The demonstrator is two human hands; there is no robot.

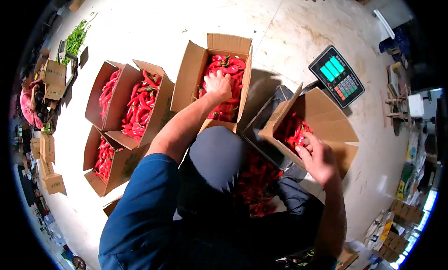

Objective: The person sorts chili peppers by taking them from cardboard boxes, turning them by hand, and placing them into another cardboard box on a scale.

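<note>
Three open cardboard cartons (128, 81) of red chillies (141, 104) sit at 9 to 10 o'clock, flaps up. At 12, centre carton (189, 79), well filled: our left hand (218, 86) lies back-up on its chillies, fingers bent down among them; we can't tell if any are gripped. Risk there: pressing too hard could bruise or snap pods, and a snagged one could drag neighbours over the rim. Loose chilli heap (256, 183) at 5, low and close to us; shifting our stance could crush some. At 3, weighing carton (326, 114), seemingly on the scale platform (263, 114), chillies in its bottom. Our right hand (318, 159) is at its near side, thumb and index close together by the chillies; we can't confirm a pinch. Leaning that wrist on the cardboard could skew the weight or tip the box. Scale display (333, 68) at 2, lit; digits unreadable to us.
</note>
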